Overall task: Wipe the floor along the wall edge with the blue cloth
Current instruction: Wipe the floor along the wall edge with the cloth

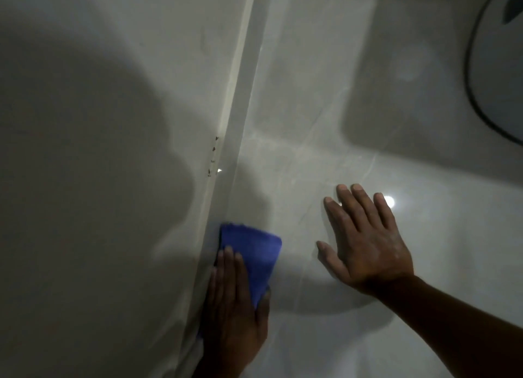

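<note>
Two hands are down on the pale glossy floor [325, 117]. Your left hand [235, 301] lies flat on the blue cloth [254, 253], fingers together and extended, thumb along the cloth's right edge; it presses the cloth down and does not clench it. The cloth is a vivid blue-violet, folded to a rough rectangle, its far end ragged and slightly frayed, its surface faintly ribbed. Roughly half of it shows beyond your fingertips; the remainder is under your palm. Its left edge sits against the skirting strip [240, 95] at the foot of the wall [99, 123], which runs directly to the left of that hand.

Your right hand [365, 242] rests open and empty, fingers spread, palm on the tile, well to the right of the cloth and apart from it. Small dark specks [212, 157] mark the wall ahead of your left hand, beyond the cloth. A bright light reflection [389, 201] shows on the tile just beside your right fingertips.
</note>
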